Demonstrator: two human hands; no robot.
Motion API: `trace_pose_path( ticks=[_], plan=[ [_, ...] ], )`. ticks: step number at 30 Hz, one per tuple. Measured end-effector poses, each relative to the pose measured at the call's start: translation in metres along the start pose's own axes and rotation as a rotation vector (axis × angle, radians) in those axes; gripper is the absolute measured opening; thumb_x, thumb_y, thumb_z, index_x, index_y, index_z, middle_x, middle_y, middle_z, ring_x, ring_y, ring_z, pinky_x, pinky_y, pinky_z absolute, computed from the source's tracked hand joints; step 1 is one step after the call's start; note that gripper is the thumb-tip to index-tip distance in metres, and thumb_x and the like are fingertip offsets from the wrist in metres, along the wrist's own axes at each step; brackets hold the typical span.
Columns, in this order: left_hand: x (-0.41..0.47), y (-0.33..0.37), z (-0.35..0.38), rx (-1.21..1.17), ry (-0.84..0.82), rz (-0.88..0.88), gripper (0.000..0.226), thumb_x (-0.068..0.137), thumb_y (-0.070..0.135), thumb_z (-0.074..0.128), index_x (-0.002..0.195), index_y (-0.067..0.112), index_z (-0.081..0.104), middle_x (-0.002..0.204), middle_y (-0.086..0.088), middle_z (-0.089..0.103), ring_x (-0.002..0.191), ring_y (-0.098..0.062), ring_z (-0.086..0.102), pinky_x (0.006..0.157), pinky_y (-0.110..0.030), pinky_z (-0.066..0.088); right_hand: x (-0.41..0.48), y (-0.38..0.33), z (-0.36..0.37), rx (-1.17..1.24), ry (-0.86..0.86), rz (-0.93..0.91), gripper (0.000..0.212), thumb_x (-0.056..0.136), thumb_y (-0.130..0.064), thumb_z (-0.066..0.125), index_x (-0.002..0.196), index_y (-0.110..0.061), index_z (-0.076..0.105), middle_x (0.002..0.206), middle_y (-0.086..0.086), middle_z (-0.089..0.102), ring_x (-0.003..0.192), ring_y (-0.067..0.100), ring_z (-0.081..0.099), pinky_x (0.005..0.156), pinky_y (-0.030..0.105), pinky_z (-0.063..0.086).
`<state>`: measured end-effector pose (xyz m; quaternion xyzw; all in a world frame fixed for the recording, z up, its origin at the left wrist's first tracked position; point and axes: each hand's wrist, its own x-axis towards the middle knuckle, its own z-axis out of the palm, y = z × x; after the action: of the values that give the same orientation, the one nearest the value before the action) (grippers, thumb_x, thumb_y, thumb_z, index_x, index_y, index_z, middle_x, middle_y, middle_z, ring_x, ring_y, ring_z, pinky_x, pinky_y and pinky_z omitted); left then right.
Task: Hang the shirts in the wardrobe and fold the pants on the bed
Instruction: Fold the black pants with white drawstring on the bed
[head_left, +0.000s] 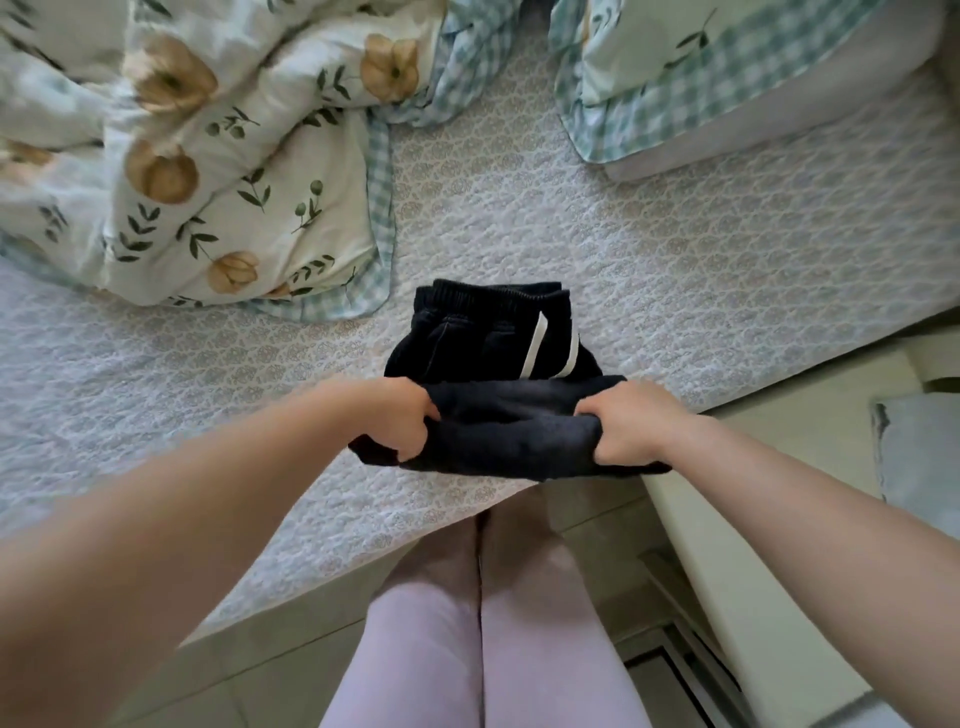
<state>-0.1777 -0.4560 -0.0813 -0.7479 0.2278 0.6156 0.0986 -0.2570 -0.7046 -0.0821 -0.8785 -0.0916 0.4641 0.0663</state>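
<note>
A pair of black pants (488, 343) with white side stripes lies partly folded on the bed (675, 270), near its front edge. The elastic waistband points away from me. My left hand (402, 415) grips the left end of the near fold, fingers curled into the cloth. My right hand (631, 421) grips the right end of the same fold. The fold is bunched between both hands, just above the lower layer of the pants.
A crumpled floral duvet (197, 156) with a checked border covers the bed's far left. A pillow (727, 78) in checked and floral cloth lies at the far right. My legs stand on the tiled floor (249, 654) below; pale furniture (727, 571) flanks the right.
</note>
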Motion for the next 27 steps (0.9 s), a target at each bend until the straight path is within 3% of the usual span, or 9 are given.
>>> trace_pose_path(
  ticks=[4, 7, 10, 13, 16, 18, 21, 24, 27],
  plan=[
    [0.002, 0.002, 0.011, -0.162, -0.288, -0.025, 0.067, 0.075, 0.016, 0.068, 0.137, 0.029, 0.047, 0.138, 0.0, 0.049, 0.117, -0.024, 0.05, 0.08, -0.028, 0.041, -0.007, 0.003, -0.01, 0.267, -0.449, 0.038, 0.023, 0.064, -0.017, 0.064, 0.084, -0.029, 0.063, 0.082, -0.002, 0.061, 0.081, 0.022, 0.06, 0.058, 0.024, 0.044],
    [0.003, -0.008, 0.0, -0.356, -0.281, -0.026, 0.055, 0.072, 0.012, 0.066, 0.122, 0.032, 0.059, 0.114, 0.003, 0.062, 0.102, -0.021, 0.058, 0.08, -0.03, 0.048, -0.004, 0.017, -0.024, 0.405, -0.443, 0.065, 0.016, 0.06, -0.02, 0.063, 0.074, -0.027, 0.061, 0.072, -0.006, 0.061, 0.072, 0.016, 0.06, 0.055, 0.023, 0.043],
    [0.003, -0.022, -0.026, -0.4, -0.069, -0.036, 0.049, 0.073, 0.016, 0.064, 0.118, 0.035, 0.058, 0.113, 0.003, 0.06, 0.103, -0.02, 0.055, 0.084, -0.034, 0.047, 0.007, 0.037, -0.038, 0.454, -0.19, 0.091, 0.016, 0.063, -0.021, 0.063, 0.079, -0.021, 0.063, 0.076, -0.002, 0.063, 0.077, 0.02, 0.059, 0.062, 0.029, 0.043],
    [0.008, -0.022, -0.04, -0.21, 0.482, -0.081, 0.043, 0.087, 0.024, 0.053, 0.129, 0.032, 0.052, 0.125, 0.001, 0.058, 0.104, -0.02, 0.054, 0.08, -0.032, 0.045, 0.019, 0.046, -0.037, 0.327, 0.201, 0.248, 0.025, 0.076, -0.025, 0.062, 0.101, -0.023, 0.064, 0.102, -0.002, 0.066, 0.095, 0.022, 0.058, 0.079, 0.032, 0.044],
    [0.011, 0.001, -0.014, -0.256, 1.027, -0.043, 0.045, 0.096, 0.033, 0.041, 0.14, 0.025, 0.042, 0.144, 0.002, 0.044, 0.133, -0.021, 0.039, 0.11, -0.042, 0.026, 0.02, 0.023, -0.02, 0.266, 0.758, 0.286, 0.027, 0.084, -0.024, 0.055, 0.107, -0.013, 0.061, 0.108, 0.006, 0.063, 0.102, 0.03, 0.055, 0.086, 0.039, 0.039],
    [0.012, 0.027, 0.02, -0.155, 1.123, 0.091, 0.051, 0.095, 0.043, 0.035, 0.142, 0.025, 0.04, 0.151, 0.001, 0.036, 0.14, -0.022, 0.029, 0.115, -0.05, 0.017, 0.017, -0.002, 0.0, 0.24, 0.99, 0.17, 0.031, 0.082, -0.029, 0.05, 0.104, -0.01, 0.063, 0.106, 0.011, 0.063, 0.1, 0.032, 0.057, 0.085, 0.041, 0.04],
    [0.031, 0.048, 0.066, 0.026, 0.99, 0.118, 0.062, 0.09, 0.058, 0.028, 0.146, 0.03, 0.033, 0.156, 0.001, 0.021, 0.145, -0.025, 0.016, 0.114, -0.057, 0.01, 0.022, -0.025, 0.039, 0.069, 0.832, 0.04, 0.045, 0.084, -0.039, 0.054, 0.122, -0.017, 0.061, 0.131, 0.009, 0.056, 0.123, 0.031, 0.05, 0.105, 0.053, 0.031],
    [0.064, 0.042, 0.083, -0.126, 0.853, -0.078, 0.072, 0.082, 0.076, 0.008, 0.142, 0.046, -0.018, 0.153, 0.009, -0.023, 0.142, -0.017, -0.024, 0.111, -0.051, -0.017, 0.04, -0.019, 0.064, 0.045, 0.568, 0.103, 0.06, 0.09, -0.048, 0.048, 0.144, -0.025, 0.035, 0.153, 0.001, 0.029, 0.142, 0.025, 0.023, 0.114, 0.055, 0.007],
    [0.087, 0.035, 0.092, -0.125, 0.868, -0.087, 0.075, 0.078, 0.081, 0.002, 0.138, 0.047, -0.026, 0.152, 0.009, -0.025, 0.141, -0.014, -0.027, 0.11, -0.048, -0.022, 0.059, -0.008, 0.082, 0.052, 0.498, 0.136, 0.066, 0.091, -0.056, 0.026, 0.149, -0.028, 0.01, 0.158, -0.005, 0.006, 0.145, 0.014, 0.0, 0.115, 0.048, -0.006]
  ],
)
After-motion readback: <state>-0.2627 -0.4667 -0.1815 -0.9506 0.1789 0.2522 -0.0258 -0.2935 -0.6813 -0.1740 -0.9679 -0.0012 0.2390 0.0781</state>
